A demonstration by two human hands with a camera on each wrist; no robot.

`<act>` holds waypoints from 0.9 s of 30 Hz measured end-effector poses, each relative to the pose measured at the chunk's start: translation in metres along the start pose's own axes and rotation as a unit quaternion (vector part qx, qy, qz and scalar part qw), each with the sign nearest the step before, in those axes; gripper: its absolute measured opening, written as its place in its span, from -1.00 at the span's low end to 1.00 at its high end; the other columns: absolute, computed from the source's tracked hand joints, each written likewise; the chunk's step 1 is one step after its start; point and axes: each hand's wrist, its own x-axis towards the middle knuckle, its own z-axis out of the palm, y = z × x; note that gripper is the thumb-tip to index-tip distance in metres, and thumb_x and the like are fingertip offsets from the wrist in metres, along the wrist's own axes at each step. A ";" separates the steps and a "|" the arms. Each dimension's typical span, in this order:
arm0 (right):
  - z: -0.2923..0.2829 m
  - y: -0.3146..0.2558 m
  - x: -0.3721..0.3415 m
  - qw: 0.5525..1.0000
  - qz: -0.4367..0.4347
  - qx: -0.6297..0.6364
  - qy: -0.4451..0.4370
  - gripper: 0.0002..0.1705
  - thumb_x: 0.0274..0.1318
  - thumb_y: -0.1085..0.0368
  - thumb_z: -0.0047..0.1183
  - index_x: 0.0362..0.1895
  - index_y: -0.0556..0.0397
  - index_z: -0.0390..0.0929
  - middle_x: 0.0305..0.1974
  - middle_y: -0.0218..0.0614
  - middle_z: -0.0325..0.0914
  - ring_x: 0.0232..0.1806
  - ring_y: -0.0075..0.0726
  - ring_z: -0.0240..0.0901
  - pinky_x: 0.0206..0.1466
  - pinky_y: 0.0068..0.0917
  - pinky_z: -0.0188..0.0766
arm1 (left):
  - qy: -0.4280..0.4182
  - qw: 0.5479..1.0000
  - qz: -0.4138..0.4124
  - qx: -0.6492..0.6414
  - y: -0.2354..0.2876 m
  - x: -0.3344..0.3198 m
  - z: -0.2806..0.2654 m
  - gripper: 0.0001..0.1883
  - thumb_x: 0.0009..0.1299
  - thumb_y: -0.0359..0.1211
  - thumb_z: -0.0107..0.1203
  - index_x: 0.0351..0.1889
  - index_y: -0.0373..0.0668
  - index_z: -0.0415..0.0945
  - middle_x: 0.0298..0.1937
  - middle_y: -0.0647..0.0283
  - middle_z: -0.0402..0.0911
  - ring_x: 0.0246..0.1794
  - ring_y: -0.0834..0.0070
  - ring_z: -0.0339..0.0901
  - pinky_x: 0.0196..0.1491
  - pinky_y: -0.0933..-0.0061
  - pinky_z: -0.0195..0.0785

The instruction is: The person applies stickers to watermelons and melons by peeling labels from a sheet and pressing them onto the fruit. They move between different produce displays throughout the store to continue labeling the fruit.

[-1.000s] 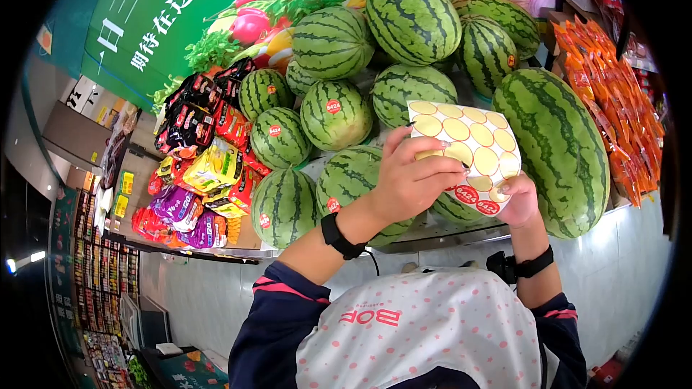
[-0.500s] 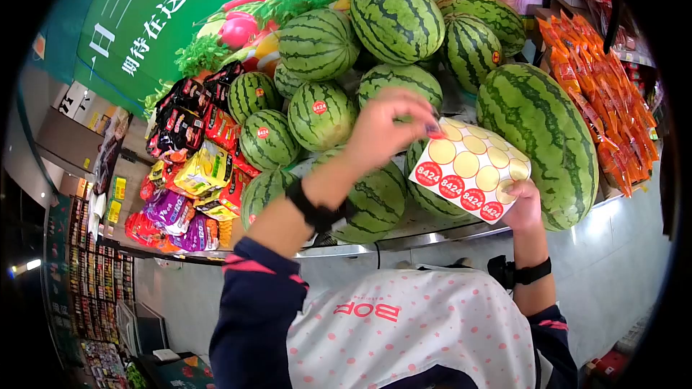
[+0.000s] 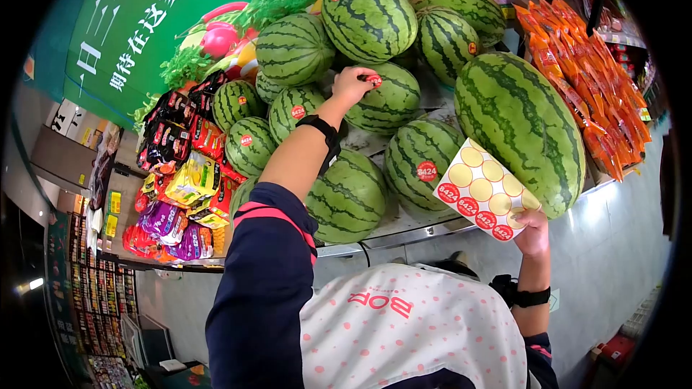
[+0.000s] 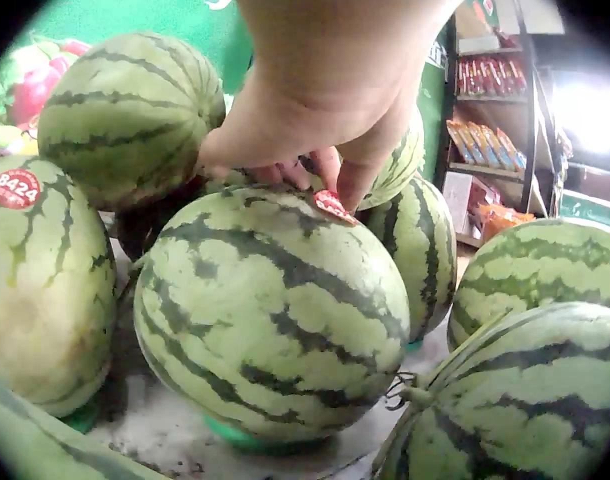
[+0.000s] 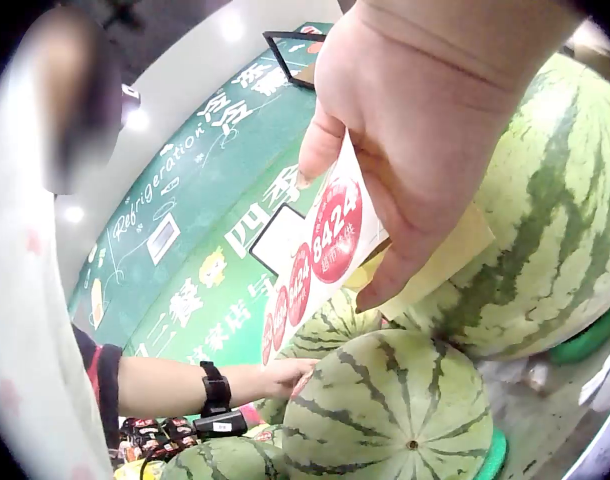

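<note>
My left hand (image 3: 352, 86) reaches to a striped watermelon (image 3: 387, 101) in the middle of the pile. A red round sticker (image 4: 332, 207) is pinched at its fingertips, right at the top of that watermelon (image 4: 275, 310) in the left wrist view. My right hand (image 3: 532, 232) grips the lower right corner of a sticker sheet (image 3: 479, 189), between thumb and fingers in the right wrist view. Red "8424" stickers (image 5: 336, 228) fill the sheet's bottom row; bare yellow circles lie above. The sheet hangs in front of a large oblong watermelon (image 3: 522, 130).
Several watermelons crowd the stand, some bearing red stickers, such as the front one (image 3: 418, 166). Bagged snacks (image 3: 189, 176) are stacked on the left. Orange packets (image 3: 577, 86) stand in a row on the right. A metal edge (image 3: 425, 234) borders the stand.
My left hand has left the sheet with a red sticker and moved forward to the middle watermelon. My right hand has lowered the sheet slightly, uncovering the front watermelon's sticker.
</note>
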 end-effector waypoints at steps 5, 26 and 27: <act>-0.010 -0.006 -0.008 1.000 -0.008 -0.003 0.013 -0.33 -0.37 0.52 -0.17 0.06 0.31 0.30 0.03 -0.11 0.39 0.05 -0.18 0.35 0.14 -0.32 0.27 | 0.094 0.958 0.070 0.262 0.015 -0.018 0.009 -0.62 0.16 -0.31 0.14 -0.01 0.17 0.51 0.05 0.28 0.37 0.05 0.21 0.27 0.11 0.24 0.13; -0.009 -0.025 0.003 0.992 0.107 -0.052 -0.053 -0.27 -0.35 0.43 -0.06 0.12 0.25 0.26 0.07 -0.19 0.37 0.09 -0.22 0.29 0.16 -0.39 0.19 | -0.093 0.830 0.128 0.535 0.023 -0.040 0.023 -0.27 0.38 0.03 -0.26 0.38 -0.12 -0.23 0.44 0.25 -0.19 0.43 0.31 -0.23 0.37 0.16 -0.31; -0.011 -0.022 0.003 0.991 0.110 -0.054 -0.051 -0.27 -0.35 0.44 -0.06 0.12 0.24 0.26 0.07 -0.19 0.37 0.09 -0.23 0.29 0.16 -0.39 0.20 | -0.117 0.846 0.163 0.493 0.016 -0.042 0.022 -0.28 0.40 0.04 -0.29 0.39 -0.11 -0.25 0.44 0.25 -0.23 0.44 0.31 -0.26 0.37 0.21 -0.30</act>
